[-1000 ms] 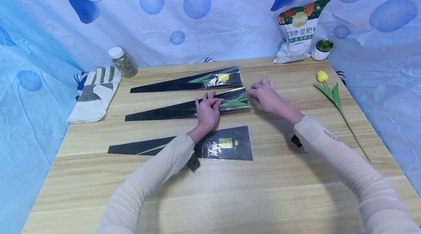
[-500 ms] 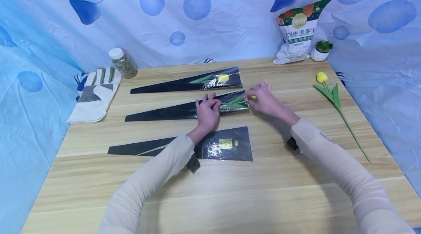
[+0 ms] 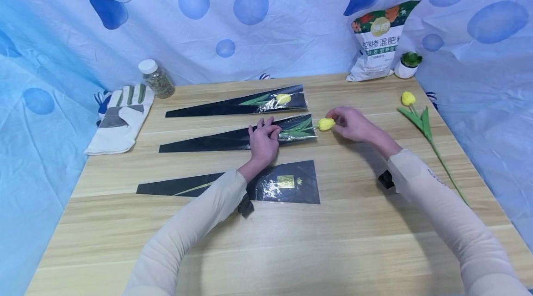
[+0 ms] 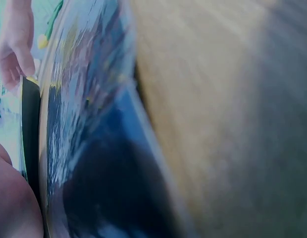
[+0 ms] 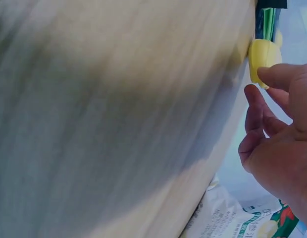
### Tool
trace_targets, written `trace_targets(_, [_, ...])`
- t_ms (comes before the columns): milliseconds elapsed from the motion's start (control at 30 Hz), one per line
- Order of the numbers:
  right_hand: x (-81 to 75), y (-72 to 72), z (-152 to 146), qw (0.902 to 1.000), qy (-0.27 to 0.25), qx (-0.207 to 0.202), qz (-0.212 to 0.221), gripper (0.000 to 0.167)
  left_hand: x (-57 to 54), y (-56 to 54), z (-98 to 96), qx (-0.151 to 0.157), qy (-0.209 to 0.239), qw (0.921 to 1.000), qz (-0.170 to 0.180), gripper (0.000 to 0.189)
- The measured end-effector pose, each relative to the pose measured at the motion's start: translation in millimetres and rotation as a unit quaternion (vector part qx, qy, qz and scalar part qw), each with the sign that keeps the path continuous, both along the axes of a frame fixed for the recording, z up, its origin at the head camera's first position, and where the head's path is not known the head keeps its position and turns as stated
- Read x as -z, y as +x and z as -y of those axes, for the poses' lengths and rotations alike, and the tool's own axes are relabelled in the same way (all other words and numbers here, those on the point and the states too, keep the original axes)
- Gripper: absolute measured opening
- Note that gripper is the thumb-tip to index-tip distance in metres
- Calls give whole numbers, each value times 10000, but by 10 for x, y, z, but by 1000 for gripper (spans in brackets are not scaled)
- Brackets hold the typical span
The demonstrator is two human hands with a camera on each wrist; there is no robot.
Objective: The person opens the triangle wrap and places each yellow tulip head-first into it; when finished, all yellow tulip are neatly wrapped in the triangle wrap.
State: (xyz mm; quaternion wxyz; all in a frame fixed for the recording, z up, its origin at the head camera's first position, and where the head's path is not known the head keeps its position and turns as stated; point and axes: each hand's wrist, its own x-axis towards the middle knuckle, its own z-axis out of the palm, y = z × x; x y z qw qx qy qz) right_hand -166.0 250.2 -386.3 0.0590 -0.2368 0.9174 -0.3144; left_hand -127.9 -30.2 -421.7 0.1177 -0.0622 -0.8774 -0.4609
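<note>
A dark tapered flower sleeve (image 3: pixel 204 141) with a clear front lies in the middle of the table, green tulip leaves (image 3: pixel 297 128) inside it. My left hand (image 3: pixel 264 141) rests on this sleeve, thumb and index finger pinching its film near the leaves. Past the sleeve's wide right end sticks a yellow tulip bloom (image 3: pixel 326 124). Thumb and fingers of my right hand (image 3: pixel 351 124) are at the bloom's tip; in the right wrist view the thumb (image 5: pixel 280 77) overlaps the yellow petals (image 5: pixel 262 57), with other fingers curled below. The left wrist view shows only part of my left hand (image 4: pixel 15 203).
Behind lies a sleeve (image 3: pixel 233 106) with a yellow tulip inside; a flat sleeve (image 3: pixel 291 189) lies in front. Another tulip (image 3: pixel 429 136) is at right. Gloves (image 3: pixel 120 120), a jar (image 3: pixel 156 78), a fertilizer bag (image 3: pixel 376 46) and a potted succulent (image 3: pixel 408 64) stand or lie at the back.
My right hand has shifted right, from the sleeve's mouth to the tip of the bloom. The bloom, hidden by the fingers at first, now shows beyond the sleeve. My left hand stays put.
</note>
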Motion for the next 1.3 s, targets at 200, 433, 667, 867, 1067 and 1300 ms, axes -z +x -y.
trace_targets(200, [-9,-1,15,9994,-54,333,100,34,-14,-18,-20,-15,-1,10000,61,11])
trace_targets(433, [-34,21,92,9985,-408,359,-30,31,-40,-36,-34,-20,-31,10000,84,11])
trace_targets(667, [4,38,178,9958,-823,363,173,27,-51,-53,-35,40,-19,10000,53,12])
trace_targets(867, [42,54,269,9897,-1122,514,722,24,-47,-57,-36,56,-8,10000,19,12])
trace_targets(1067, [36,76,323,9742,-1505,654,1549,29,-41,-65,-41,40,-49,10000,27,12])
trace_targets(1300, [17,89,373,9546,-1959,608,2161,39,-46,-75,-47,31,-115,9999,-13,12])
